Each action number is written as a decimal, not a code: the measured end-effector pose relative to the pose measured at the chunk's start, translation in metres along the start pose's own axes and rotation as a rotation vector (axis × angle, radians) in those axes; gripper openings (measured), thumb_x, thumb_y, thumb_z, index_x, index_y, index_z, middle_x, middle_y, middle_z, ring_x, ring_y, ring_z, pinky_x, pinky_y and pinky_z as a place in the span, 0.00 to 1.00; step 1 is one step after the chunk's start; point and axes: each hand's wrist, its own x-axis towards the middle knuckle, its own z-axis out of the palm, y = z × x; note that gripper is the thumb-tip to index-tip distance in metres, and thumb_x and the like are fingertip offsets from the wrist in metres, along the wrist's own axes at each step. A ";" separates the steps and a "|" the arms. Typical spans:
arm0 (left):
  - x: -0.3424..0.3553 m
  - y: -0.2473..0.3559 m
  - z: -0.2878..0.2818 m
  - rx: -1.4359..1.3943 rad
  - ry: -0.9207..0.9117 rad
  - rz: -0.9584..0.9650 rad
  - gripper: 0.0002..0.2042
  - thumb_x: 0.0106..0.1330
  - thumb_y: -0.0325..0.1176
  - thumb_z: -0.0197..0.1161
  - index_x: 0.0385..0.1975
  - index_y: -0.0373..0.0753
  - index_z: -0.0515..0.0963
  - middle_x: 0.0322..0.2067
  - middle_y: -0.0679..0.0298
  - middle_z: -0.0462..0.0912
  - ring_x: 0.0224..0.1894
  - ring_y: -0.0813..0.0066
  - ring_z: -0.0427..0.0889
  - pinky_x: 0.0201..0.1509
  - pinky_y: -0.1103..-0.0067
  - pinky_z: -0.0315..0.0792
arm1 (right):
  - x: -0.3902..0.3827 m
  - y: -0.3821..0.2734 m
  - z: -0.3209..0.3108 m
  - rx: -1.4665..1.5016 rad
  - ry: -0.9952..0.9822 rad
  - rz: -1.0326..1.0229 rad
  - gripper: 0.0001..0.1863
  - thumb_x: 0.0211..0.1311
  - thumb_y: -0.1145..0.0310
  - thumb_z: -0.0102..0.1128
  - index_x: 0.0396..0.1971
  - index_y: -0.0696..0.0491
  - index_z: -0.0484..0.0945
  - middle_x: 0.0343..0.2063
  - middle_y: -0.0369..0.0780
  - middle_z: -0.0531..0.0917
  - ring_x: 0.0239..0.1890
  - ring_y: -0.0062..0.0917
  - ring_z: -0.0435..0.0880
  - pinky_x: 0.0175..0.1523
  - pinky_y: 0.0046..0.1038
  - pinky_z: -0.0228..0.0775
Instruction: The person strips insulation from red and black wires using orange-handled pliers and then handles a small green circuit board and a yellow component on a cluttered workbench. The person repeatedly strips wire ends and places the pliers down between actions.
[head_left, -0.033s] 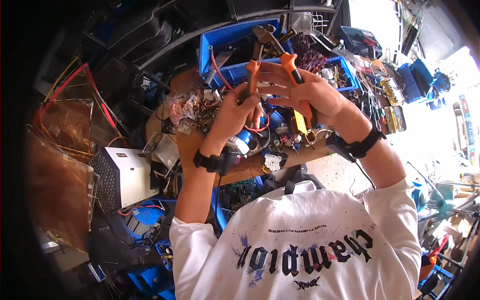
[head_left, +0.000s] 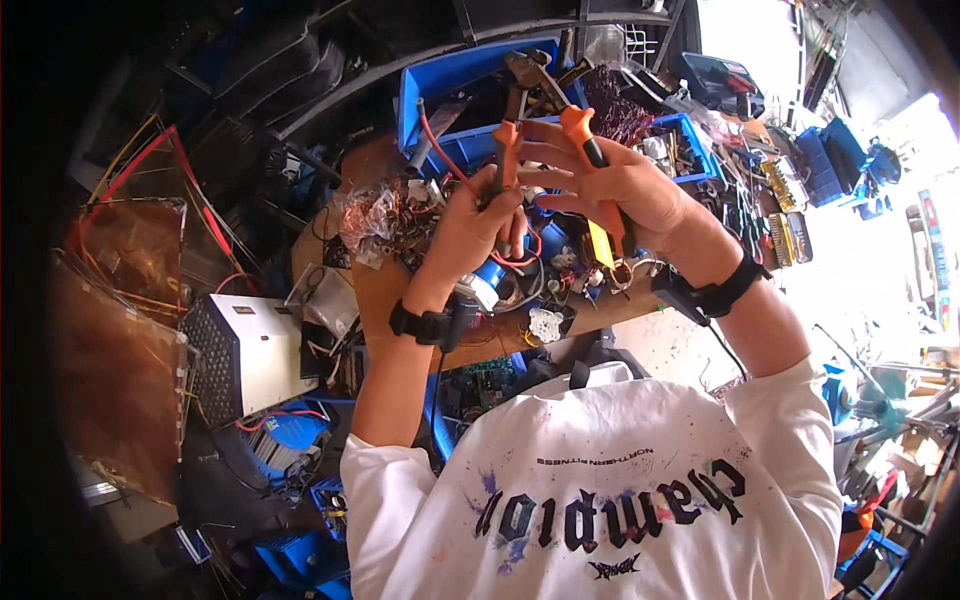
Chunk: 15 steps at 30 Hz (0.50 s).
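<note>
A pair of cutting pliers with orange and black handles is held over the cluttered workbench, its metal jaws at the far end and its handles spread apart. My left hand is closed around the left handle. A red cable runs up beside that hand, and more of it curves below the fingers. My right hand has the right handle between thumb and palm, with its fingers stretched toward the left handle. The jaws sit above a blue bin; whether anything lies between them I cannot make out.
Clear plastic bags with copper wire lie left of my hands. A second blue tray with small parts stands at right, near a dark bundle of wires. A perforated metal case stands left of the bench. A white round part lies near its front edge.
The upper end of the red cable has dipped slightly. Both hands and the cutting pliers stay almost where they were.
</note>
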 end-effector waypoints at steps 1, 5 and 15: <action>0.002 -0.011 -0.001 -0.030 0.003 0.027 0.14 0.71 0.43 0.54 0.36 0.36 0.69 0.15 0.66 0.73 0.15 0.80 0.74 0.20 0.83 0.69 | -0.002 0.001 0.001 0.011 0.016 -0.012 0.40 0.46 0.81 0.44 0.67 0.57 0.56 0.64 0.43 0.65 0.65 0.33 0.67 0.65 0.32 0.60; 0.000 -0.013 -0.002 0.031 0.144 0.042 0.20 0.74 0.49 0.47 0.34 0.35 0.69 0.15 0.64 0.73 0.16 0.77 0.74 0.17 0.81 0.68 | -0.008 0.006 -0.004 0.080 0.038 -0.064 0.38 0.50 0.82 0.45 0.67 0.57 0.55 0.64 0.45 0.65 0.64 0.35 0.68 0.63 0.36 0.61; -0.007 0.015 -0.027 0.095 0.237 -0.158 0.12 0.71 0.43 0.42 0.35 0.42 0.63 0.19 0.62 0.72 0.16 0.74 0.72 0.17 0.81 0.63 | -0.029 0.024 -0.022 0.227 0.035 -0.077 0.41 0.51 0.82 0.44 0.69 0.56 0.48 0.63 0.47 0.65 0.61 0.39 0.71 0.64 0.44 0.65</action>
